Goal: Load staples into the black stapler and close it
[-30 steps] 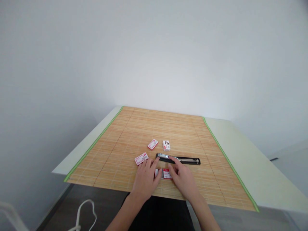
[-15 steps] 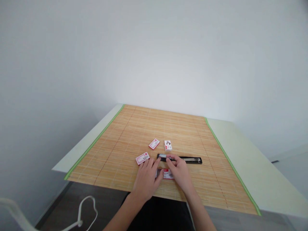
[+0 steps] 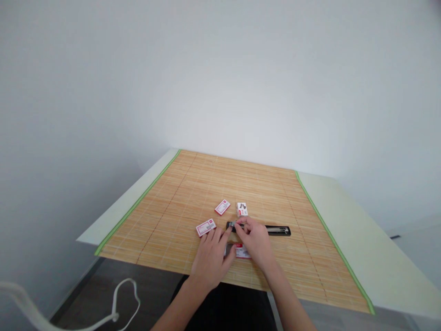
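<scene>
A long black stapler (image 3: 279,230) lies opened out on the bamboo mat, its metal rail showing at the right end. My right hand (image 3: 255,236) is over its left half, thumb and forefinger pinched at a small silvery piece (image 3: 232,224). Whether that piece is loose or part of the stapler, I cannot tell. My left hand (image 3: 212,255) lies flat with fingers stretched, its index fingertip touching the stapler's left end. Its thumb rests by a red-and-white packet (image 3: 243,251), partly hidden under both hands. Just beyond its fingers is a flat red-and-white box (image 3: 206,227).
Another flat red-and-white box (image 3: 222,207) and a small white box with a dark picture (image 3: 242,209) lie behind the stapler. The bamboo mat (image 3: 241,179) has green edges and covers a white table (image 3: 330,202) against the wall. A white cable (image 3: 115,303) hangs at lower left.
My right hand's fingertips have shifted slightly left and up along the stapler toward the silvery piece at its left end. The left hand has stayed nearly still; the view has shifted slightly.
</scene>
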`<move>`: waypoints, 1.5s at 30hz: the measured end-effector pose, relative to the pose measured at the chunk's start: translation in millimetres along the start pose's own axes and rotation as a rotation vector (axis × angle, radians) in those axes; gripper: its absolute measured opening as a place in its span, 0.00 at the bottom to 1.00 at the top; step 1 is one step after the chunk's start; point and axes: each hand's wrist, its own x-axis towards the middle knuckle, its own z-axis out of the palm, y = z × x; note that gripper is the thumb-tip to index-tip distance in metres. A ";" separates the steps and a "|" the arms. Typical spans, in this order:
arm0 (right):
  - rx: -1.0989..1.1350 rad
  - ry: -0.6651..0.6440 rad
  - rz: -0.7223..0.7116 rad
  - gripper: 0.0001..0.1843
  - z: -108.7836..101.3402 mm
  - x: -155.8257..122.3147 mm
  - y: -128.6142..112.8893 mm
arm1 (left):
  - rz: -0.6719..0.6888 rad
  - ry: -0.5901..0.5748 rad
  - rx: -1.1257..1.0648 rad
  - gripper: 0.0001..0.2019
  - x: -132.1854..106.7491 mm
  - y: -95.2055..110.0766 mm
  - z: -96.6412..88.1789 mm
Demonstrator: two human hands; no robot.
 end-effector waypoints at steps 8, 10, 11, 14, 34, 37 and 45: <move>-0.017 0.007 -0.041 0.14 -7.0 -3.5 -9.8 | 0.003 0.041 -0.069 0.24 -3.5 -2.4 0.6; -0.008 -0.016 -0.063 0.13 -13.8 -8.4 -11.9 | 0.002 0.046 -0.114 0.23 -6.8 -5.8 -2.0; -0.008 -0.041 -0.073 0.13 -17.4 -11.4 -12.8 | 0.005 0.043 -0.136 0.23 -8.8 -7.9 -3.7; -0.045 -0.145 -0.104 0.11 -26.6 -21.1 -15.6 | 0.017 0.013 -0.173 0.22 -14.7 -14.3 -9.4; -0.230 -0.416 -0.182 0.05 -17.2 -24.5 -29.2 | 0.011 -0.056 -0.303 0.10 -12.6 -27.9 -15.7; -0.202 -0.414 -0.207 0.06 -25.6 -25.1 -25.5 | 0.003 -0.053 -0.319 0.10 -12.4 -28.9 -15.5; -0.119 -0.398 -0.214 0.10 -28.8 -35.5 -22.6 | 0.027 -0.054 -0.307 0.11 -12.5 -33.0 -9.4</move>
